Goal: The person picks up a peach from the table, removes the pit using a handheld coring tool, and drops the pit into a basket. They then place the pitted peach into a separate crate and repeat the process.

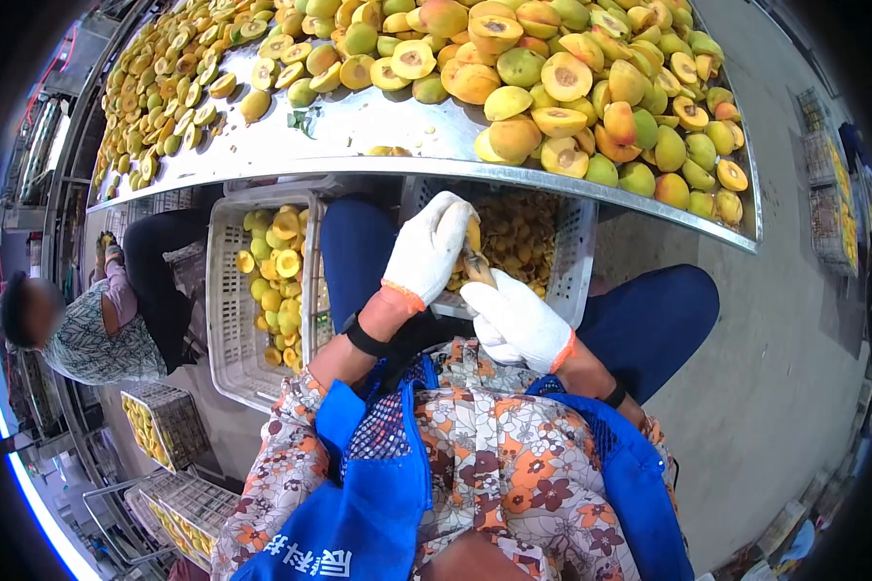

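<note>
My left hand (pixel 428 250), in a white work glove, is closed around a yellow peach half (pixel 473 233), mostly hidden by the fingers. In my gloved right hand (pixel 521 324) is a small pitting knife (pixel 477 269) with a wooden handle; its metal end meets the fruit. Both hands are close together above a grey plastic crate (pixel 576 257) of brownish pits and scraps (pixel 518 232) between my knees. At my left stands another crate (pixel 225 320) with hollowed yellow peach halves (pixel 283 281). The exact blade shape is hidden.
A metal table (pixel 358 126) with a raised edge lies ahead, piled with halved peaches (pixel 630 107), many with pits in. A seated person (pixel 107 320) works at far left. More fruit-filled crates (pixel 165 426) stand on the floor at left and stacked crates (pixel 828 223) at right.
</note>
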Action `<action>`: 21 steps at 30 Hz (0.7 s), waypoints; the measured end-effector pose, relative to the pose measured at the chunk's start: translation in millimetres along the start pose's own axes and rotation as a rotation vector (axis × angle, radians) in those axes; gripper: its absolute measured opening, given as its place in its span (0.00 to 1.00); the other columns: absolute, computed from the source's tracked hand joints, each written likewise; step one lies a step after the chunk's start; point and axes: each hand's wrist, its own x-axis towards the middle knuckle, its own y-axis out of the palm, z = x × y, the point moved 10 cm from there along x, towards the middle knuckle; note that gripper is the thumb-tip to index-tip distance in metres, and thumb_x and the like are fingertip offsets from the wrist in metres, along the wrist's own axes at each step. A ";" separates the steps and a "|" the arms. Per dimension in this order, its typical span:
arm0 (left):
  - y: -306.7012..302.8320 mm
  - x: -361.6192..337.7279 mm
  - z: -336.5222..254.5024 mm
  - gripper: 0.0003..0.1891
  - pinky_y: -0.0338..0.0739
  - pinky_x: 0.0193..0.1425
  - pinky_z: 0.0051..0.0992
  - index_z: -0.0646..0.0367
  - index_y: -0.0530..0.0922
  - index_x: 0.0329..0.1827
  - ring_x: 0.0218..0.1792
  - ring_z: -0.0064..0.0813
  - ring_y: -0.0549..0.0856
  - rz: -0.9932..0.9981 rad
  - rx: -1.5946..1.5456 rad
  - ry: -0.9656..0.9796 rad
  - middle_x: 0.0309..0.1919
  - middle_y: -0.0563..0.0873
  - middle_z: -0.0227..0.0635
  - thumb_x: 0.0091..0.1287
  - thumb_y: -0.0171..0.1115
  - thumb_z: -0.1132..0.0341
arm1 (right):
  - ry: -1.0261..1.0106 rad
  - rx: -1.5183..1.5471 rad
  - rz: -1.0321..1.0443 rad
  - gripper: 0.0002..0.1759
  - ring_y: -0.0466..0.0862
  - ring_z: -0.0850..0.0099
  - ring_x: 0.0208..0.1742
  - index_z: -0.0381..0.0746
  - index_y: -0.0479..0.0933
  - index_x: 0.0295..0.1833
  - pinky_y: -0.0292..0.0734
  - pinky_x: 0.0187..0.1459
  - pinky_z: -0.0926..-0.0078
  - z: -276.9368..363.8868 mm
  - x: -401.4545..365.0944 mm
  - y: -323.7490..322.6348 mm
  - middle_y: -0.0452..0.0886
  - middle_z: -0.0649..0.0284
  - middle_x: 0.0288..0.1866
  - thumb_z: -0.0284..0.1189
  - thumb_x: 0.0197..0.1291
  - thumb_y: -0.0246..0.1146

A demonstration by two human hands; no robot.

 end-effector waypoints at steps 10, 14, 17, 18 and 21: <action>-2.9 -9.8 -11.8 0.14 0.79 0.47 0.24 0.61 0.81 0.52 0.39 0.23 0.85 -0.071 -0.113 0.160 0.39 0.87 0.35 0.83 0.47 0.64 | 0.041 0.135 0.101 0.06 0.60 0.84 0.13 0.47 0.71 0.49 0.52 0.13 0.84 -1.6 -2.8 5.9 0.65 0.74 0.22 0.37 0.79 0.57; 0.2 -8.0 3.4 0.14 0.79 0.48 0.24 0.60 0.80 0.54 0.39 0.20 0.82 -0.087 -0.250 0.166 0.41 0.85 0.33 0.84 0.48 0.62 | 0.025 0.125 0.137 0.08 0.59 0.85 0.11 0.46 0.72 0.47 0.51 0.12 0.83 4.3 -4.6 12.6 0.64 0.74 0.20 0.38 0.80 0.55; 17.2 3.2 3.6 0.18 0.79 0.50 0.24 0.62 0.80 0.54 0.41 0.21 0.83 0.227 -0.421 0.134 0.42 0.85 0.35 0.85 0.46 0.57 | 0.106 0.269 0.178 0.14 0.56 0.84 0.08 0.41 0.73 0.43 0.51 0.10 0.83 -1.9 -6.9 16.8 0.63 0.74 0.16 0.38 0.83 0.50; 14.2 6.7 5.1 0.18 0.79 0.50 0.24 0.62 0.80 0.54 0.41 0.21 0.83 0.225 -0.421 0.134 0.42 0.85 0.35 0.85 0.46 0.57 | 0.121 0.323 0.220 0.15 0.57 0.84 0.08 0.41 0.73 0.43 0.50 0.10 0.82 -3.8 -7.8 21.6 0.62 0.74 0.16 0.38 0.83 0.49; 16.7 7.9 -2.3 0.24 0.81 0.48 0.28 0.62 0.78 0.52 0.39 0.30 0.85 0.277 -0.461 0.192 0.39 0.86 0.43 0.85 0.41 0.50 | 0.126 0.362 0.262 0.15 0.57 0.85 0.08 0.41 0.73 0.43 0.50 0.10 0.82 -3.3 -6.4 24.6 0.62 0.74 0.15 0.38 0.83 0.49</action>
